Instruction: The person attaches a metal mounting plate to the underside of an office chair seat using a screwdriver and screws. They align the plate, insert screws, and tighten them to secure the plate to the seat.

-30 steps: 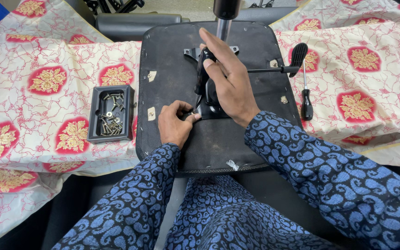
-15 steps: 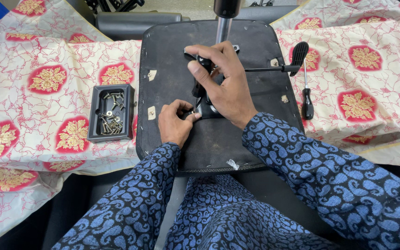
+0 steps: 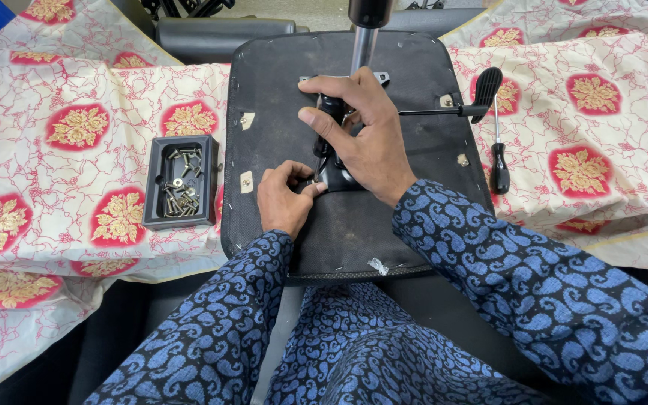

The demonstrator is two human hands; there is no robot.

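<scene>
An upturned black chair seat (image 3: 264, 82) lies in front of me with its black metal mechanism plate (image 3: 337, 178) in the middle and a gas-lift column (image 3: 363, 37) rising from it. My right hand (image 3: 365, 139) wraps around a black tool handle that stands upright over the plate's near left corner. My left hand (image 3: 285, 196) pinches at that same corner, fingertips touching the tool's tip; whatever small part it holds is hidden. A lever with a black paddle (image 3: 487, 84) sticks out to the right.
A black tray (image 3: 157, 214) of several screws sits left of the seat on a white cloth with red and gold flowers (image 3: 76, 127). A black-handled screwdriver (image 3: 499, 166) lies on the cloth to the right. Black chair parts (image 3: 219, 34) lie behind.
My right hand has shifted its grip up on the tool handle and opened its fingers slightly. The left hand has stayed at the plate's corner.
</scene>
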